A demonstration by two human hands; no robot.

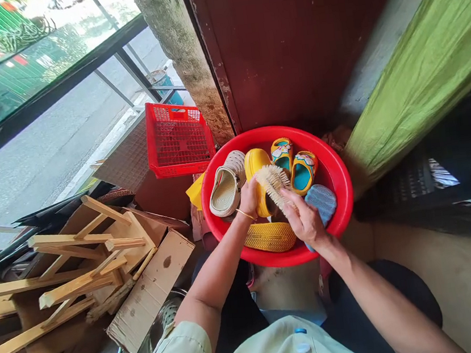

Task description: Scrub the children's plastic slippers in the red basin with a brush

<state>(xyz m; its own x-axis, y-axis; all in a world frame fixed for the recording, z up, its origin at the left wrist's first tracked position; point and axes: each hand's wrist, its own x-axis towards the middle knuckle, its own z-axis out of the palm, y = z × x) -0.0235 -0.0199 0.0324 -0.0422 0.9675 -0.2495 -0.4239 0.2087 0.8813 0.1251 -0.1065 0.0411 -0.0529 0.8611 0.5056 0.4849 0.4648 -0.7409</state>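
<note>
A yellow clog [255, 160] is held over the red basin [344, 192] by my left hand [247, 200], whose fingers are closed on its side. My right hand [308, 223] grips a brush [272, 179] with cream bristles, pressed against the clog; its handle is mostly hidden. To the left in the basin lies a beige clog [225, 188]. Two small yellow children's clogs with turquoise insides, a farther one [281, 151] and a nearer one [304, 169], rest at the back right. A yellow shoe sole [271, 237] faces up in front, and a blue rounded item [323, 202] sits at right.
Behind the basin's left side stands a red plastic crate [180, 143]. Wooden stools [95, 257] and cardboard [155, 289] are heaped at left. A dark red panel [288, 49] rises behind, with a green curtain [416, 74] to the right.
</note>
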